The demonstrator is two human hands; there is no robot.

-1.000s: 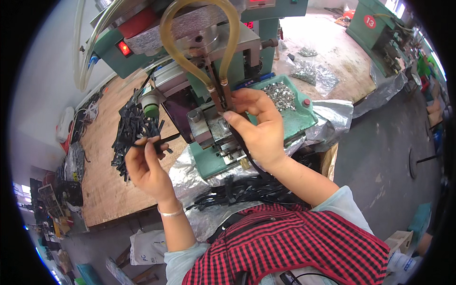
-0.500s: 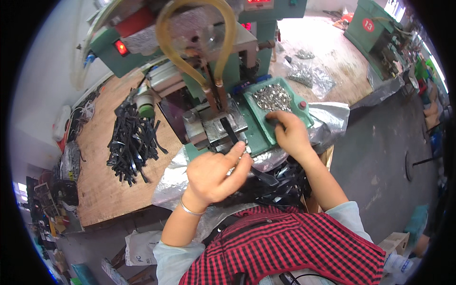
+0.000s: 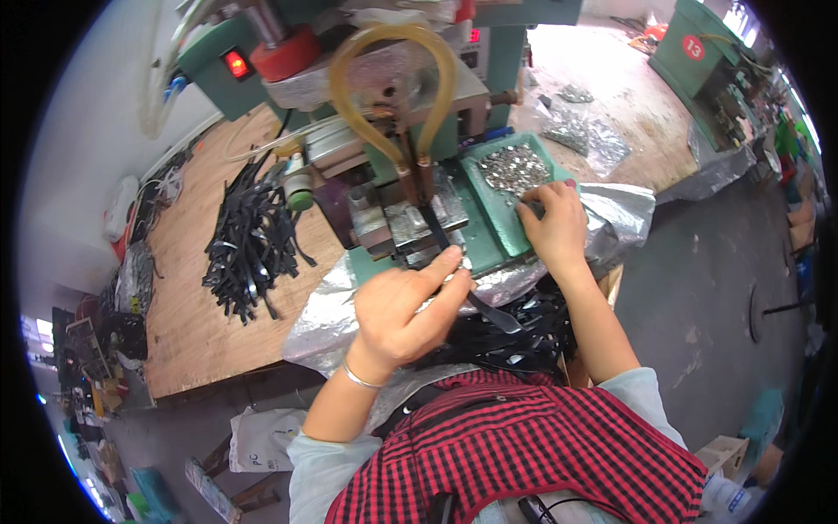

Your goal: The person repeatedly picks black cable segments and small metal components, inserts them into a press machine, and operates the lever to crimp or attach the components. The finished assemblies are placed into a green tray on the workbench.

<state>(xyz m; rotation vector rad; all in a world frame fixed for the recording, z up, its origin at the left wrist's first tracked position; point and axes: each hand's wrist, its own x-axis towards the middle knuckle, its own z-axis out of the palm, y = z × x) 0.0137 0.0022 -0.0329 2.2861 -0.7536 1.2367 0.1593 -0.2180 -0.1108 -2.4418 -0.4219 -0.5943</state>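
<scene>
My left hand [image 3: 403,310] pinches a black strap [image 3: 443,234] between thumb and forefinger. The strap's far end lies on the metal work block [image 3: 415,225] of a green bench machine, under two copper-coloured prongs [image 3: 416,182]. Its near end [image 3: 497,316] hangs toward me past my fingers. My right hand [image 3: 557,225] is at the right side of a green tray [image 3: 496,214], fingers curled toward the thumb. Whatever may be between those fingertips is too small to make out. Small shiny metal pieces [image 3: 513,168] are heaped in the tray's far part.
Left on the wooden table [image 3: 183,336] lies a pile of black straps [image 3: 249,244]. More straps [image 3: 532,336] rest below the machine, in front of me. A yellowish hose [image 3: 340,74] loops above the prongs. Silver foil [image 3: 624,210] covers the near edge; bagged metal pieces [image 3: 567,131] lie behind.
My right hand's fingers have curled in at the tray's right side, covering most of the red knob there. My left hand keeps its pinch on the strap. The whole view has shifted slightly.
</scene>
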